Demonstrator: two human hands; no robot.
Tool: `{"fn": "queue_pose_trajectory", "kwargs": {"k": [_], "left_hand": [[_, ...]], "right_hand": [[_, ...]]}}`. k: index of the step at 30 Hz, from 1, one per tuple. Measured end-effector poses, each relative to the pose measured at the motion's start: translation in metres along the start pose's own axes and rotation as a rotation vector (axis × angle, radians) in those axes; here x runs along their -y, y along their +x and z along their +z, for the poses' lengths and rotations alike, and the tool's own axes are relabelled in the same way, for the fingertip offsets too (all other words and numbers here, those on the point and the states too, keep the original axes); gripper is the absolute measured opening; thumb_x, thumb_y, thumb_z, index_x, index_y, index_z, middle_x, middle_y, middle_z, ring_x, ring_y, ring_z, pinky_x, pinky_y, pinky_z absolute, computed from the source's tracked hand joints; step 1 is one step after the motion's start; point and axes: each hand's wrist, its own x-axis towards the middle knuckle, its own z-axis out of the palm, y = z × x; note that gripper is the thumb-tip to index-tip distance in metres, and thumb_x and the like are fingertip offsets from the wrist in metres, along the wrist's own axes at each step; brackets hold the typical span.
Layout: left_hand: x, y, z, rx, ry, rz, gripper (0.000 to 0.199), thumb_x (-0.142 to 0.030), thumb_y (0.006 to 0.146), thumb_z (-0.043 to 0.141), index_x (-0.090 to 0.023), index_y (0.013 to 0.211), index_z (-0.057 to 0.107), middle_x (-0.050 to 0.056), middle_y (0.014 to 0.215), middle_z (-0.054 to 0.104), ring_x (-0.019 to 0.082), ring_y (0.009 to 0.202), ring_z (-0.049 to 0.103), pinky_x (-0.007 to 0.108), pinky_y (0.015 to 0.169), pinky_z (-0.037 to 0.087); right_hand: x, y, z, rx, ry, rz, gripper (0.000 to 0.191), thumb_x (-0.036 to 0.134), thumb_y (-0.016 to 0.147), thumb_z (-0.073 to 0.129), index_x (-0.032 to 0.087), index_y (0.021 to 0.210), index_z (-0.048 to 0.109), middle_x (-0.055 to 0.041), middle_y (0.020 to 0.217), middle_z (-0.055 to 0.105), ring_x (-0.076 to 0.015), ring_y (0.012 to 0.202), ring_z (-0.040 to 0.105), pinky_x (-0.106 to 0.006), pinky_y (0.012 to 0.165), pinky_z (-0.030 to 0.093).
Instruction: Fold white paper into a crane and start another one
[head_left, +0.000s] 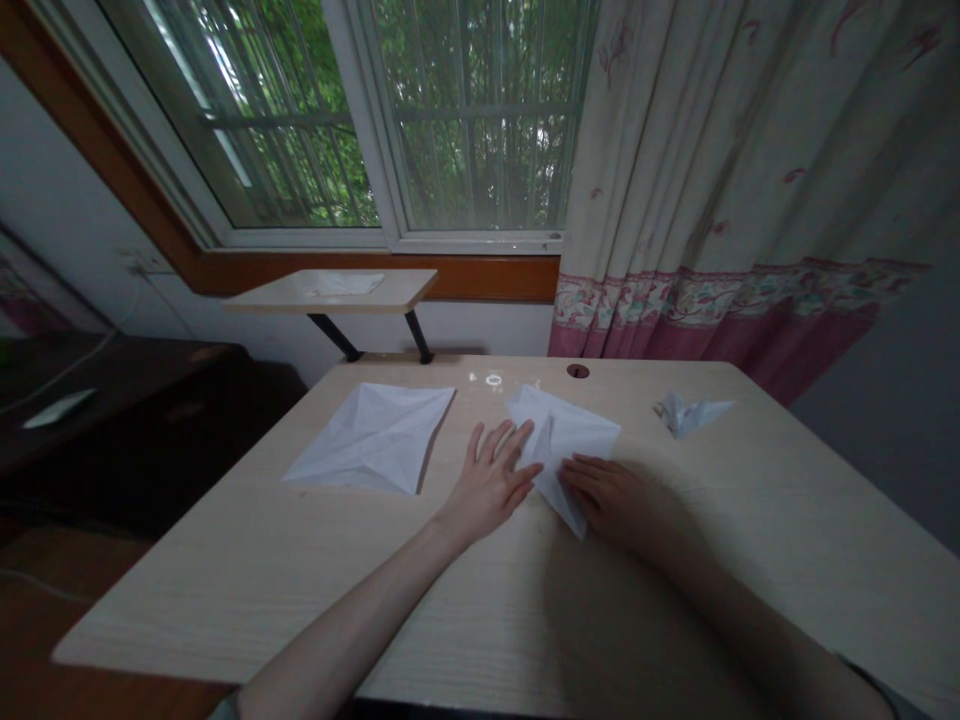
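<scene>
A partly folded sheet of white paper (577, 432) lies on the table between my hands, one pointed corner aimed toward me. My left hand (495, 472) rests at its left side with the fingers spread, fingertips touching the paper. My right hand (611, 500) lies flat over the lower right edge, its fingers stretched out and close together. Left of them is a creased, unfolded square of white paper (375, 437). Over on the right sits a small folded paper crane (688, 412).
The pale wooden table (465, 620) has a round cable hole (577, 371) at its back edge. A small raised shelf (397, 290) with white paper (345, 284) stands at the back left. Behind are a window and a floral curtain (675, 180). A dark desk (112, 400) stands at left.
</scene>
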Motion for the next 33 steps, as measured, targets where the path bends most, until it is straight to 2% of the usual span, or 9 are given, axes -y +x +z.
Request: {"fn": "queue_pose_trajectory", "kwargs": {"k": [5,8,12,17,27,33], "left_hand": [[0.0,-0.002,0.001,0.038,-0.057,0.002,0.03,-0.036,0.095,0.061,-0.04,0.124,0.067,0.002,0.164,0.022,0.033,0.147,0.024,0.064,0.117,0.016],[0.0,-0.002,0.001,0.046,-0.068,0.004,0.03,-0.037,0.094,0.062,-0.041,0.123,0.067,0.001,0.164,0.023,0.033,0.146,0.026,0.062,0.117,0.017],[0.001,-0.002,-0.001,0.047,-0.091,0.009,0.027,-0.037,0.093,0.064,-0.041,0.119,0.07,0.0,0.162,0.026,0.033,0.144,0.029,0.061,0.118,0.017],[0.002,-0.001,-0.002,0.049,-0.138,0.002,0.024,-0.035,0.094,0.062,-0.039,0.114,0.073,0.0,0.16,0.031,0.031,0.144,0.029,0.061,0.118,0.018],[0.003,-0.001,0.0,0.038,-0.199,-0.017,0.02,-0.034,0.095,0.059,-0.034,0.108,0.075,0.001,0.156,0.039,0.029,0.142,0.031,0.06,0.118,0.017],[0.004,-0.001,0.0,0.041,-0.223,-0.029,0.019,-0.034,0.095,0.06,-0.032,0.107,0.075,0.001,0.155,0.04,0.029,0.142,0.032,0.06,0.118,0.018]], "right_hand": [[0.004,0.001,-0.008,0.011,-0.081,0.031,0.028,0.015,0.093,0.05,0.022,0.108,0.073,-0.0085,0.106,0.076,-0.0268,0.097,0.07,-0.044,0.085,0.056],[0.004,0.001,-0.008,-0.017,-0.077,0.015,0.027,0.015,0.094,0.05,0.022,0.105,0.073,-0.0089,0.102,0.076,-0.0261,0.094,0.068,-0.042,0.083,0.055],[0.002,0.001,-0.005,-0.069,-0.008,-0.035,0.029,0.011,0.091,0.052,0.021,0.109,0.071,-0.0087,0.104,0.074,-0.0241,0.096,0.067,-0.039,0.085,0.054],[-0.002,0.001,0.0,-0.037,0.096,-0.027,0.037,0.006,0.086,0.052,0.024,0.112,0.071,-0.0073,0.109,0.07,-0.0217,0.102,0.064,-0.037,0.091,0.054],[-0.004,0.001,0.001,-0.048,0.153,-0.027,0.032,0.018,0.097,0.049,0.025,0.121,0.068,-0.0084,0.122,0.068,-0.0224,0.113,0.062,-0.042,0.1,0.052],[-0.004,0.0,0.0,-0.014,0.14,-0.029,0.035,0.018,0.097,0.049,0.026,0.125,0.067,-0.0072,0.126,0.068,-0.0218,0.116,0.063,-0.041,0.102,0.052]]}}
